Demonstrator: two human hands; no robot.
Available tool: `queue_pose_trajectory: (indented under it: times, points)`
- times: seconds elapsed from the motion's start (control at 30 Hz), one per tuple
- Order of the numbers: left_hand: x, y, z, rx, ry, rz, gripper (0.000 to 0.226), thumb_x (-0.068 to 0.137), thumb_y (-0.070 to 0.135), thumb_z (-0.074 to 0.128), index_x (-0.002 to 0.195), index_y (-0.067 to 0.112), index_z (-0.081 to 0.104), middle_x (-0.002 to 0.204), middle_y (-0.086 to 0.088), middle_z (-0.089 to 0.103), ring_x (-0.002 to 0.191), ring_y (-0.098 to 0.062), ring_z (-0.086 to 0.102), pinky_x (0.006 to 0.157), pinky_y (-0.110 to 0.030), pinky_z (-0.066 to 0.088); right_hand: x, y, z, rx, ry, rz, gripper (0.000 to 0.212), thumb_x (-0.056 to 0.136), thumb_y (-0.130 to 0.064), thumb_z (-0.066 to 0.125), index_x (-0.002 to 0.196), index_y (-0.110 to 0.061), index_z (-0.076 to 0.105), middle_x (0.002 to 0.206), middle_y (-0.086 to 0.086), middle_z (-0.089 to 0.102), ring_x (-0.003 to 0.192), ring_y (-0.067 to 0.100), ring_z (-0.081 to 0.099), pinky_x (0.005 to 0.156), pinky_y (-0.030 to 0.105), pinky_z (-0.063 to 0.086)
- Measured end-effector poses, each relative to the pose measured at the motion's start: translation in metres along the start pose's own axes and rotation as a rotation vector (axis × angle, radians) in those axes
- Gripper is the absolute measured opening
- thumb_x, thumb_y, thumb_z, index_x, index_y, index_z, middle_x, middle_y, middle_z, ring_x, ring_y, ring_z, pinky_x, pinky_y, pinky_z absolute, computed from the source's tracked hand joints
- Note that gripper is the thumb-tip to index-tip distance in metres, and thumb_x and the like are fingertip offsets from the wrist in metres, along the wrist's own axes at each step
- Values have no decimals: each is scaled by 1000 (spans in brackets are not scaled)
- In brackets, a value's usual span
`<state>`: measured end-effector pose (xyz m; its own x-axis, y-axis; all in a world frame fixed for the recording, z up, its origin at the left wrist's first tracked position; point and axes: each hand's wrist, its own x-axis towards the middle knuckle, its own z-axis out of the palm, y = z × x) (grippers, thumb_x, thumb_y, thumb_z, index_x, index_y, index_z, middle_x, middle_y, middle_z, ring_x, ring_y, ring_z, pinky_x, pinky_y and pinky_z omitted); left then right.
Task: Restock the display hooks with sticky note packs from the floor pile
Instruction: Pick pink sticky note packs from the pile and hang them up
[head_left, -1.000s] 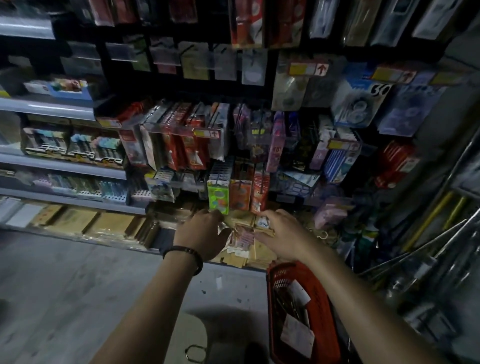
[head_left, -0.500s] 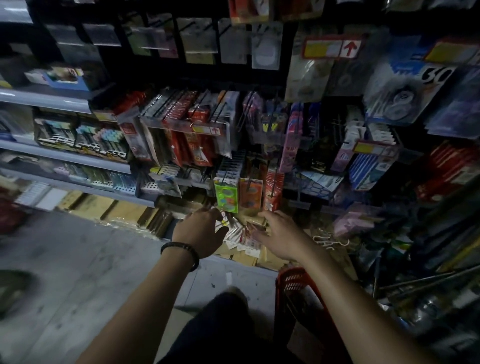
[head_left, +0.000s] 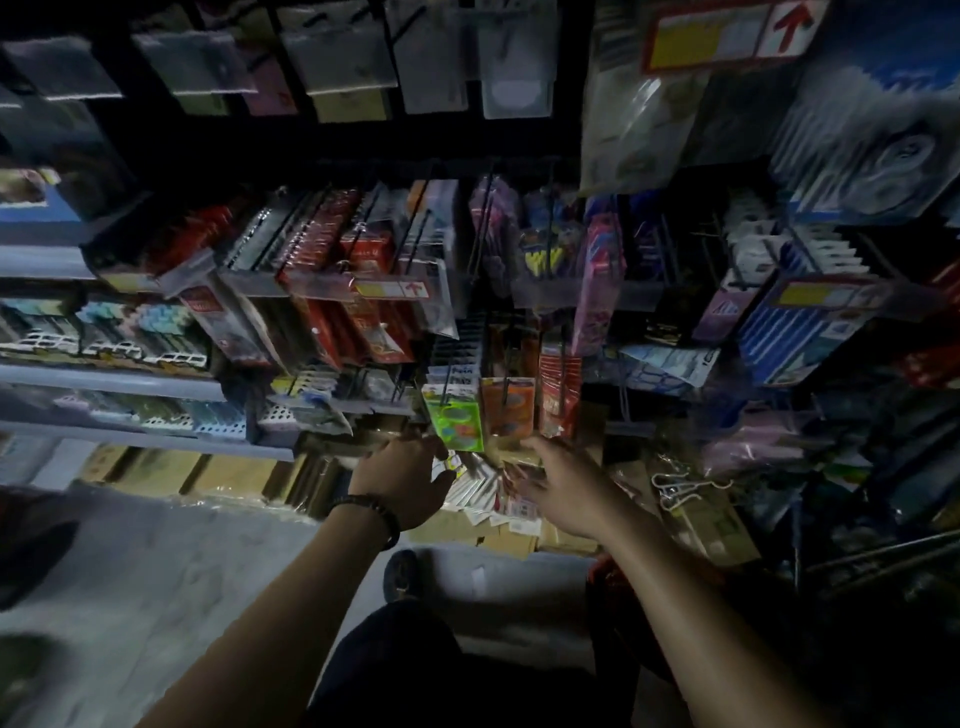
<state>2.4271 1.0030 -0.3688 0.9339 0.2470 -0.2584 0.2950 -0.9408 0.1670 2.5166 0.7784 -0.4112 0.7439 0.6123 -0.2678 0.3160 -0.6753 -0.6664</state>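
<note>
A fanned bunch of small sticky note packs (head_left: 480, 488) sits between my hands, just above the floor pile (head_left: 498, 538) of tan and white packs. My left hand (head_left: 402, 480), with a dark wristband, grips the bunch's left end. My right hand (head_left: 563, 491) reaches in from the right with its fingers spread against the packs; motion blur hides the fingertips. Directly above hang a green pack (head_left: 456, 422), an orange pack (head_left: 507, 410) and a red pack (head_left: 558, 395) on the lowest display hooks.
Crowded hooks of red and blue stationery packs (head_left: 358, 291) fill the wall above. Shelves (head_left: 119, 379) run along the left. A red basket (head_left: 602, 571) shows behind my right forearm. Metal clips (head_left: 675, 486) and clutter lie at the right. My shoe (head_left: 402, 574) stands on the grey floor.
Both hands have lifted the bunch of packs off the floor pile toward the lowest hooks. The view has moved closer to the display, and the red basket has slipped mostly out of sight.
</note>
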Motion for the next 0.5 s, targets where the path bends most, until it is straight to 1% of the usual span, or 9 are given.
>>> queue_pose_trajectory:
  times: [0.07,0.1,0.2,0.27,0.37,0.43,0.5]
  points:
    - [29,-23,10,-1,-47,43,40,99,54,59,134,34,62,137,-3,66,119,-29,67,95,-45,58,28,-3,21,30,2,13,56,103,-31,69,154,-31,46,154,0,54,136,21,57,109,44,52]
    - [44,-34,14,0,-80,63,41,100,54,59,135,33,61,137,-3,66,120,-30,67,95,-45,57,44,-5,33,37,6,33,52,105,-30,66,153,-30,47,153,1,55,135,22,58,107,43,53]
    - [81,-66,31,34,-185,104,43,100,54,58,138,34,58,142,-3,62,124,-31,64,98,-46,56,86,-13,66,12,17,123,34,108,-27,57,142,-26,53,138,8,61,122,25,62,97,41,54]
    - [99,-82,42,50,-245,114,44,100,55,57,139,34,57,145,-2,59,128,-32,61,101,-46,54,105,-18,84,2,17,170,34,108,-25,56,142,-21,55,130,11,62,119,28,60,92,37,49]
    - [120,-98,62,32,-285,125,44,100,55,57,139,34,57,142,-2,59,130,-31,58,102,-44,52,126,-11,105,-5,34,195,33,105,-23,59,138,-19,58,130,10,61,123,27,55,92,33,41]
    - [133,-103,83,10,-271,132,42,99,56,56,136,36,59,139,-1,61,128,-30,59,102,-42,51,139,4,119,5,60,202,33,103,-21,61,136,-21,59,132,8,61,126,25,54,96,33,43]
    - [148,-108,114,-1,-230,130,41,98,56,55,134,37,59,136,1,61,127,-28,59,101,-41,51,156,28,139,-3,65,199,35,103,-23,62,138,-19,59,134,8,60,127,25,53,100,37,43]
